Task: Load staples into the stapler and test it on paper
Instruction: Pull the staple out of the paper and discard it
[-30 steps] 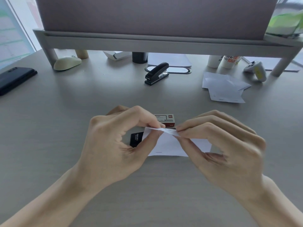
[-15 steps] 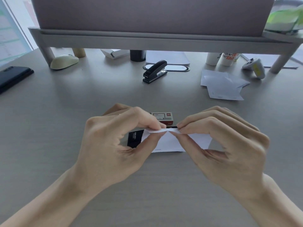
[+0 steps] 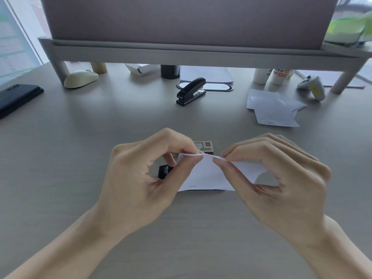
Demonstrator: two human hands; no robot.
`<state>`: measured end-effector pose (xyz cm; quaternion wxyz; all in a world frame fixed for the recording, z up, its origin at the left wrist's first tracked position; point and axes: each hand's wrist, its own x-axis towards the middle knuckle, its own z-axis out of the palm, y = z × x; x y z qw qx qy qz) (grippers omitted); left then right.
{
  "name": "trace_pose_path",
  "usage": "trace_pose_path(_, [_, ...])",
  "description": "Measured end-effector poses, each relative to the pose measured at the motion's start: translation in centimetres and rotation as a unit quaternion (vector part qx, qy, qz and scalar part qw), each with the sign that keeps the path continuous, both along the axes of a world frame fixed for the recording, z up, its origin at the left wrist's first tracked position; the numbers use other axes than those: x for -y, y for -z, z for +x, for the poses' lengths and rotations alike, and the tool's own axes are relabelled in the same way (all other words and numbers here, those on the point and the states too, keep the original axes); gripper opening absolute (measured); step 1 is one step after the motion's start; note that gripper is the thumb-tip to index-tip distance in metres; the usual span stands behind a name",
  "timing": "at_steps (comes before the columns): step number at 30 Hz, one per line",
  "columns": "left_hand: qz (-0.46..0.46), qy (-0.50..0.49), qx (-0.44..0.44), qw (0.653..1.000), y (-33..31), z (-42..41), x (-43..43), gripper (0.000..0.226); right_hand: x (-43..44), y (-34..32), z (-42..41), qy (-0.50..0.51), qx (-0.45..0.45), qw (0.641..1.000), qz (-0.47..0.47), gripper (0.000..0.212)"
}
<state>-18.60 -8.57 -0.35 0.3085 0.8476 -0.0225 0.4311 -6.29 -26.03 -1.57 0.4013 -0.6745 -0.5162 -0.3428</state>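
Observation:
A small white sheet of paper (image 3: 205, 176) is held above the desk, its top edge pinched between thumb and fingers of my left hand (image 3: 138, 178) and my right hand (image 3: 277, 178). Behind the paper lies a red-and-white staple box (image 3: 207, 147), partly hidden by my fingers. A black object with white lettering (image 3: 164, 171) lies under the paper's left side, mostly covered. The black stapler (image 3: 191, 91) stands shut at the back middle of the desk, far from both hands.
Loose white paper sheets (image 3: 273, 109) lie back right. A game controller (image 3: 312, 87), two cups (image 3: 279, 75), a cream mouse (image 3: 80, 78) and a black phone (image 3: 18, 97) sit around a monitor shelf (image 3: 201, 55) spanning the back.
Both hands keep pinching the paper's top edge. My right hand's pinch has shifted a little to the right and the edge between the hands looks pulled longer and flatter.

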Motion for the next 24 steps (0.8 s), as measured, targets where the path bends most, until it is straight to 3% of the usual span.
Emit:
trace_pose_path(3, [-0.106, 0.002, -0.014, 0.994, 0.1, 0.4, -0.4, 0.011, -0.2, -0.2, 0.5, 0.045, -0.008, 0.998, 0.038, 0.023])
trace_pose_path(8, [-0.235, 0.006, -0.031, 0.972, -0.2, 1.0, -0.9, 0.012, 0.1, -0.3, 1.2, 0.071, -0.088, 0.991, 0.066, 0.021])
trace_pose_path(12, [-0.258, -0.022, -0.028, 0.965, -0.1, 1.1, -1.8, 0.016, 0.4, 0.0, 2.1, 0.073, -0.208, 0.971, 0.089, 0.015])
trace_pose_path(17, [-0.292, -0.026, 0.001, 0.956, -1.0, 1.0, -1.1, 0.019, 3.0, -2.5, 1.7, 0.031, -0.401, 0.900, 0.170, 0.014])
trace_pose_path(20, [-0.287, 0.034, -0.013, 0.957, -2.6, 1.8, 1.4, 0.018, 6.2, -3.5, 0.2, -0.017, -0.452, 0.889, 0.067, 0.033])
trace_pose_path(22, [-0.283, 0.081, -0.018, 0.955, -4.0, 3.0, 3.7, 0.018, 8.5, -4.1, -1.0, -0.035, -0.471, 0.880, 0.054, 0.016])
trace_pose_path(24, [-0.286, 0.126, -0.016, 0.950, -5.1, 4.5, 6.4, 0.017, 11.4, -4.6, -1.9, 0.005, -0.465, 0.881, 0.083, 0.016])
